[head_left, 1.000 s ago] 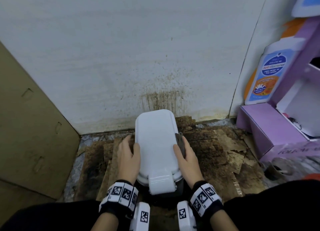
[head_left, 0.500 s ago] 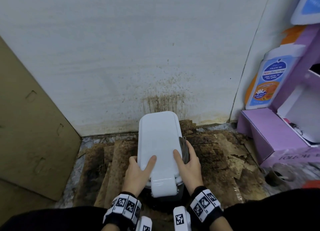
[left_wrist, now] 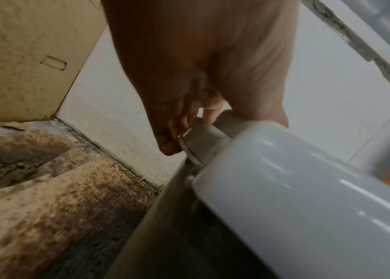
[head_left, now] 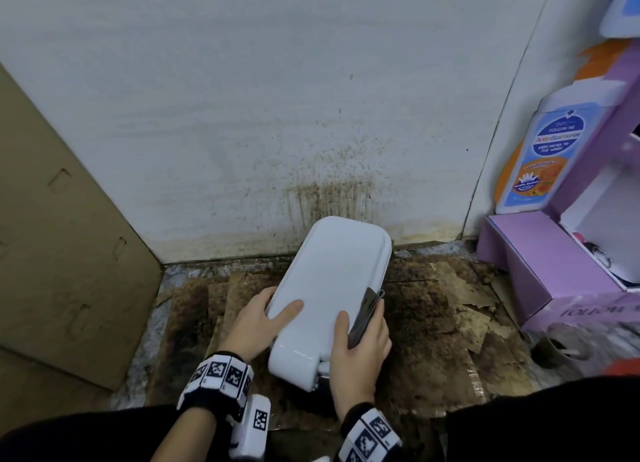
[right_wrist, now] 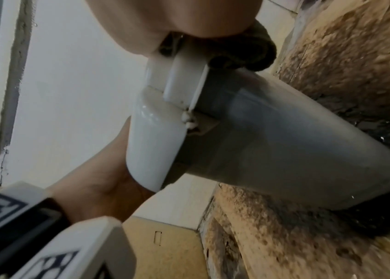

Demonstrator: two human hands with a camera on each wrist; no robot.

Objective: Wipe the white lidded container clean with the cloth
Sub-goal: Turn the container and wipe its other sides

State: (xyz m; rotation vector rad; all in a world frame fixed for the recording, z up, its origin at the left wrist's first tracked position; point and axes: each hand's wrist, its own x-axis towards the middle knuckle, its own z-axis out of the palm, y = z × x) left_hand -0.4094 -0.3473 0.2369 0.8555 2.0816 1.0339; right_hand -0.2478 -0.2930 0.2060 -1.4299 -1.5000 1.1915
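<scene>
White plastic, the lidded container (head_left: 332,288) is tilted over stained cardboard (head_left: 433,323), gripped on both long sides. At its left edge the left hand (head_left: 258,323) curls its fingers under the rim, thumb on the lid. At its right edge the right hand (head_left: 360,340) clamps a folded grey cloth (head_left: 365,314) against it. Beyond the container rises a spattered wall (head_left: 277,115).

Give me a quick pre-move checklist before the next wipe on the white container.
1. Left hand grips the white container, thumb on its lid: ok.
2. Grey cloth held in right hand against the container's side: ok.
3. Lid closed: ok.
4. Container standing level: not ok, it is tilted.
5. Lid top clean: ok, no marks visible.
6. Container underside clean: cannot tell.
7. Floor clean: not ok, stained.
</scene>
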